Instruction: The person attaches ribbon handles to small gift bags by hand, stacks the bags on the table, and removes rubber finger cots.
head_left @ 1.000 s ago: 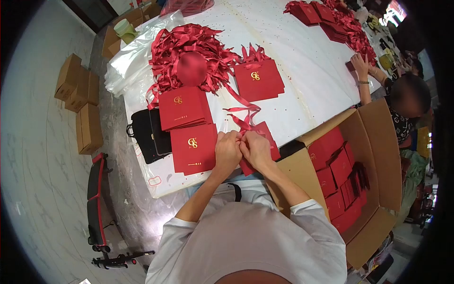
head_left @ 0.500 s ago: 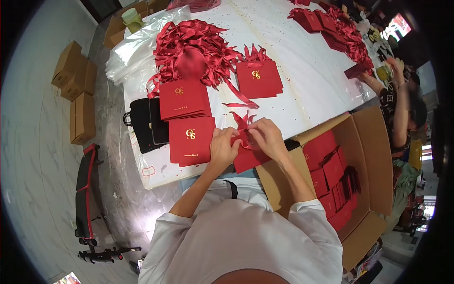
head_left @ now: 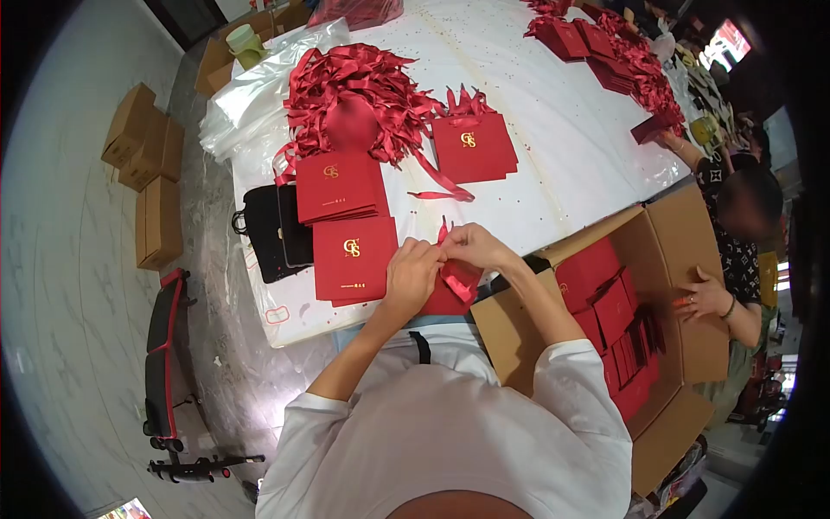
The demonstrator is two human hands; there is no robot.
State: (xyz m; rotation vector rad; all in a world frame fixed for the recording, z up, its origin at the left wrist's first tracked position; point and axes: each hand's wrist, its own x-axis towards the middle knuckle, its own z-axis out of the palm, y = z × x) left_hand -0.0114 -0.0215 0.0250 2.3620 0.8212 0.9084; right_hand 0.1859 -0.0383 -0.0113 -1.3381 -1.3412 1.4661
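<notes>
My left hand (head_left: 413,275) and right hand (head_left: 474,246) meet at the fingertips in a close pinch on the red satin ribbon (head_left: 461,281); whether my left also traps some card is hidden. The red paper gift bag (head_left: 446,303) lies flat beneath them at the near edge of the white-covered table (head_left: 527,195), between the near stack of bags (head_left: 355,270) and the open cardboard carton (head_left: 699,259). I judge it light, stiff enough to stay flat but easy to crease or dent, so I'd hold it by its edge, near the ribbon. The ribbon looks limp and slippery, best pinched close to the card. On the near stack I read a gold monogram, apparently "GTS", though the interlaced letters leave me unsure; the small gold line below is too tiny to read. My bag's print is hidden.
</notes>
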